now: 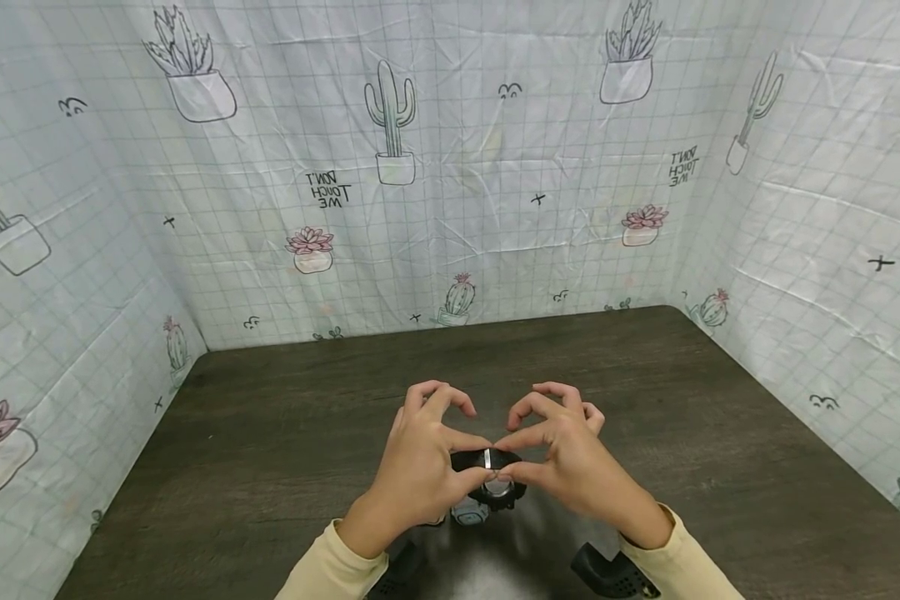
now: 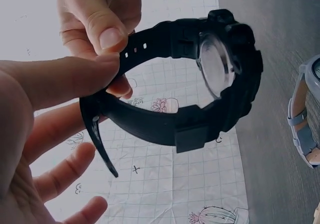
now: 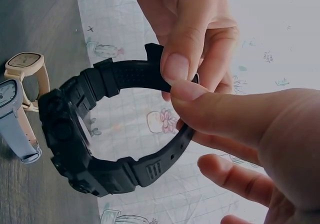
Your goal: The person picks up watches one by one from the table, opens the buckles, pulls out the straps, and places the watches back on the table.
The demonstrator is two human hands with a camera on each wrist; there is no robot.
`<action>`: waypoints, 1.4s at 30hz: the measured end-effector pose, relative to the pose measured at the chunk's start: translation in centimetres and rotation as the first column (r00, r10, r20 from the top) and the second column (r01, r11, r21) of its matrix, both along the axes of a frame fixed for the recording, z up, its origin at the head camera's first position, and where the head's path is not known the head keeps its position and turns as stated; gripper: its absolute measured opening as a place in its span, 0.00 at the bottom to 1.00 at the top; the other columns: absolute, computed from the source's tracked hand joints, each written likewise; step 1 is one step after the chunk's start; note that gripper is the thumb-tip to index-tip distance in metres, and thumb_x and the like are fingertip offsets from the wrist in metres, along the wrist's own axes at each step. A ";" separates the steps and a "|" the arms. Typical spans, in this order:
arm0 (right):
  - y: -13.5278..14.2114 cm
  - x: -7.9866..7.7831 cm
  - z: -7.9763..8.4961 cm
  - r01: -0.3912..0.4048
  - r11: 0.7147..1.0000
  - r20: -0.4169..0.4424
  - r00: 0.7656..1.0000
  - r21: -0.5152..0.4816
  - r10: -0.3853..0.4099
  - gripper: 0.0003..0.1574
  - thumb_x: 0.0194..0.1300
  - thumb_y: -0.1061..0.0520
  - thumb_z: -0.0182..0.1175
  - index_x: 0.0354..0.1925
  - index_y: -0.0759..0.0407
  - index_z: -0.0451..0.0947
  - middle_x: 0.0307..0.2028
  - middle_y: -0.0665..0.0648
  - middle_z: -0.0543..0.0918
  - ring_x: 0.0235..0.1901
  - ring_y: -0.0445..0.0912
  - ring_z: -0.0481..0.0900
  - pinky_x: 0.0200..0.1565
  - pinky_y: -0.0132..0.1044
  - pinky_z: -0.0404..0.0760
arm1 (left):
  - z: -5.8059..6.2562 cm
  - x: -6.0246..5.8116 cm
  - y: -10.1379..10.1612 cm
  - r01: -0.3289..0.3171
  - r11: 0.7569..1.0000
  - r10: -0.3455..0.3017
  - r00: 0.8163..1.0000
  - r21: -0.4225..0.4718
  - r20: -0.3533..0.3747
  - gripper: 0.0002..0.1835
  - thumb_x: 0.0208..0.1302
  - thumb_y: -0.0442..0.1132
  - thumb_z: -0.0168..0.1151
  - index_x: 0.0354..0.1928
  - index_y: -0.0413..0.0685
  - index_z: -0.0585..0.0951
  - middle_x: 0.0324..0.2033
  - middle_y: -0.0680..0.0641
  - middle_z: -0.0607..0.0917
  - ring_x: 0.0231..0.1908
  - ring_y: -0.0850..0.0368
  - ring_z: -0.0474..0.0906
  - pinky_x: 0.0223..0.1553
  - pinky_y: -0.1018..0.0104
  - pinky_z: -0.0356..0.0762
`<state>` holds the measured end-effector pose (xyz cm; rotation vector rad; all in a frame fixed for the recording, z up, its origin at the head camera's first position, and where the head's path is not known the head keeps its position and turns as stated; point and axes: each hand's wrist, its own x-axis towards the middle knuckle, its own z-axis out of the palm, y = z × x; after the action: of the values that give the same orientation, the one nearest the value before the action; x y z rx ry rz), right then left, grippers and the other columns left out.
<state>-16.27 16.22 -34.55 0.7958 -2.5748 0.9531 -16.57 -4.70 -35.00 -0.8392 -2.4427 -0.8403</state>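
A black wristwatch (image 1: 504, 498) is held up between both hands, its strap curved round into a loop. My left hand (image 1: 417, 471) pinches one strap end between thumb and forefinger. The other end, with small holes, is pinched by my right hand (image 1: 573, 458). Both thumb tips meet where the strap ends come together, hiding much of the join. In the left wrist view, a thin strap piece (image 2: 102, 149) juts below the left thumb. The watch case (image 3: 62, 141) hangs on the far side of the loop in the right wrist view. The other fingers are spread and loosely bent.
A grey-blue watch (image 3: 12, 116) and a beige watch (image 3: 26, 61) stand side by side on the dark wooden table (image 1: 285, 433), just beyond the black one. White cloth (image 1: 450, 225) printed with cacti walls the table's back and sides. Black mounts (image 1: 607, 573) sit near both sleeves.
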 end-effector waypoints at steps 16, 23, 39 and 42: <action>-0.1 0.0 0.1 0.059 0.998 -0.039 0.997 0.001 -0.059 0.15 0.42 0.54 0.79 0.32 0.38 0.89 0.39 0.41 0.75 0.61 0.56 0.60 0.48 0.60 0.47 | -0.1 -0.2 -0.1 -0.069 0.998 0.069 0.998 0.012 -0.005 0.11 0.43 0.50 0.80 0.32 0.65 0.91 0.45 0.57 0.76 0.58 0.48 0.65 0.51 0.45 0.70; 0.1 0.1 0.3 0.049 0.999 -0.039 0.998 -0.007 -0.049 0.15 0.43 0.53 0.79 0.32 0.37 0.89 0.39 0.40 0.75 0.61 0.57 0.60 0.48 0.59 0.47 | 0.2 -0.1 -0.3 -0.068 0.997 0.068 0.998 0.025 0.014 0.11 0.43 0.49 0.80 0.32 0.66 0.91 0.45 0.58 0.76 0.57 0.51 0.65 0.52 0.45 0.69; -0.5 0.2 -0.2 0.023 1.000 -0.031 0.999 0.012 -0.023 0.17 0.40 0.53 0.81 0.32 0.41 0.87 0.43 0.44 0.75 0.62 0.58 0.59 0.52 0.65 0.49 | 0.3 0.1 -0.1 -0.052 0.999 0.051 0.998 0.002 0.021 0.11 0.41 0.48 0.82 0.31 0.63 0.91 0.44 0.57 0.75 0.57 0.49 0.64 0.52 0.45 0.69; -0.7 0.1 -0.3 0.017 1.000 -0.047 0.999 0.017 -0.016 0.15 0.40 0.54 0.81 0.30 0.43 0.88 0.43 0.46 0.76 0.62 0.58 0.60 0.52 0.66 0.49 | 0.1 0.2 0.0 -0.051 0.999 0.051 0.999 -0.016 0.000 0.11 0.41 0.48 0.82 0.30 0.64 0.91 0.44 0.56 0.75 0.57 0.49 0.65 0.50 0.46 0.70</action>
<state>-16.16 15.50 -34.89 0.7907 -2.5494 0.8978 -16.41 -4.66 -34.90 -0.7794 -2.4633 -0.8027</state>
